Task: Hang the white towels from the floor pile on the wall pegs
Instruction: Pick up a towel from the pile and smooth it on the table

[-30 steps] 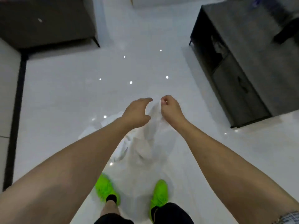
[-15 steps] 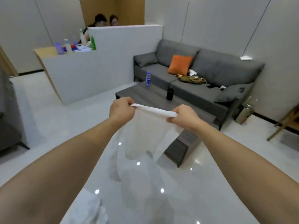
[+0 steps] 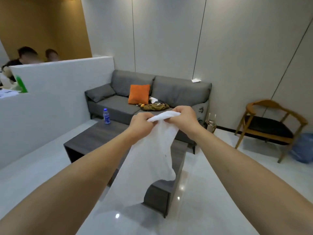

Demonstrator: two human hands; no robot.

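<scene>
**Towel gathered at chest height, hands drawn close**

Since half a second ago, both hands have come nearer to each other, bunching the top edge of the towel that was then stretched between them, and the view has swung a little so the sofa now sits straight ahead.

Head view: the left hand (image 3: pixel 141 123) and the right hand (image 3: pixel 183 118) are both curled round the upper edge of the white towel (image 3: pixel 152 160), with only a short roll of cloth showing between them. The rest of the towel hangs down freely in front of the coffee table (image 3: pixel 94 139), its lower end trailing toward the shiny floor (image 3: pixel 211 192) near the bottom of the picture. Behind stand the grey sofa (image 3: pixel 118 106) with an orange cushion (image 3: pixel 138 94), a water bottle (image 3: pixel 106 116) on the table, a wooden chair (image 3: pixel 269 126) at the right and a white partition (image 3: pixel 55 92) at the left. No wall pegs or floor pile are in sight.

The towel looks thin, light and limp, draping in soft folds, so it should lift with little effort but will sag and slip off a peg unless held by its edge or a corner. Taking it along the top hem, as now, seems the sensible place, so it can be looped over a peg.
</scene>
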